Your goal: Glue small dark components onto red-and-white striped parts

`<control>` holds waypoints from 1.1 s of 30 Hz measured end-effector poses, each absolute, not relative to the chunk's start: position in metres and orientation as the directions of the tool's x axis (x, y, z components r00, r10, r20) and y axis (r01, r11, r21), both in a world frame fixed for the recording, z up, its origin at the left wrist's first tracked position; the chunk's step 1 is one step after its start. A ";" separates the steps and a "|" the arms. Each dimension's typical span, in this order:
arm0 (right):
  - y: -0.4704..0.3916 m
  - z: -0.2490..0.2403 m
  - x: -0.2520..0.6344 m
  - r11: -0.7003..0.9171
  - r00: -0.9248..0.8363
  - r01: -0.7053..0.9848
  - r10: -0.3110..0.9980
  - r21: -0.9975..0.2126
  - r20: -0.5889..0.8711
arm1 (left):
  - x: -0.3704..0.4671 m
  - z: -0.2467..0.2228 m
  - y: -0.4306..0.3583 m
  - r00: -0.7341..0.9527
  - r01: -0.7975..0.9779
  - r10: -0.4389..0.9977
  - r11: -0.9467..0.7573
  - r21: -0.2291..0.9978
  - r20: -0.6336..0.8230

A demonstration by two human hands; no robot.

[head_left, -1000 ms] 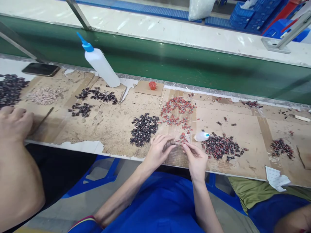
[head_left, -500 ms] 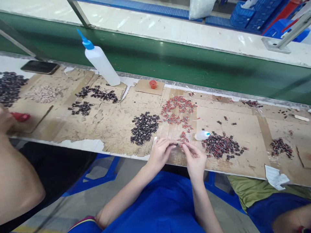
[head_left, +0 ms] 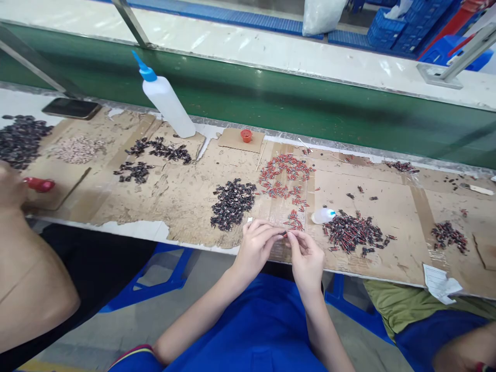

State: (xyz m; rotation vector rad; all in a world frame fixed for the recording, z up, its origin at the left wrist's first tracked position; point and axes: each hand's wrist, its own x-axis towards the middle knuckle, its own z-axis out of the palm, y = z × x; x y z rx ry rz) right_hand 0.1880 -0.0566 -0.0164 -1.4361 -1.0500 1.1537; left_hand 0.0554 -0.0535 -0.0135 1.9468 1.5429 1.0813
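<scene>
Near the table's front edge, my left hand (head_left: 256, 245) pinches a small dark part (head_left: 284, 234) between thumb and fingers. My right hand (head_left: 308, 253) meets it from the right, its thumb and fingertips closed at the same small part, where a bit of red shows. Fingertips hide most of it. Just beyond my hands lie small red parts (head_left: 284, 173) in a loose pile. A pile of black parts (head_left: 232, 204) is left of them. To the right are a small white bottle with a blue tip (head_left: 322, 216) and a pile of red-and-black parts (head_left: 354, 231).
A tall white bottle (head_left: 170, 108) stands at the back left, near a phone (head_left: 72, 108). A red cup (head_left: 246, 136) sits on cardboard. At the left, another person's hand (head_left: 11, 188) holds a red tool (head_left: 39, 184). Another person's arm (head_left: 465, 346) shows at the lower right.
My right hand has moved slightly left, closer to my left hand. The whole view has shifted a little, and the other person's hand with the red tool appears farther right.
</scene>
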 end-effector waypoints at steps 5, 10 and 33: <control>-0.056 -0.019 0.187 -0.137 0.191 0.066 0.974 -0.988 -0.122 | 0.056 -0.014 -0.054 0.083 0.630 0.938 -0.311 0.712 0.336; -0.057 -0.021 0.188 -0.022 0.210 0.268 0.977 -0.963 0.036 | 0.056 -0.015 -0.052 0.062 0.548 0.951 -0.287 0.786 0.303; -0.051 -0.018 0.192 -0.107 0.180 -0.107 0.976 -0.988 -0.125 | 0.058 -0.011 -0.045 -0.018 0.087 0.999 0.047 0.995 -0.045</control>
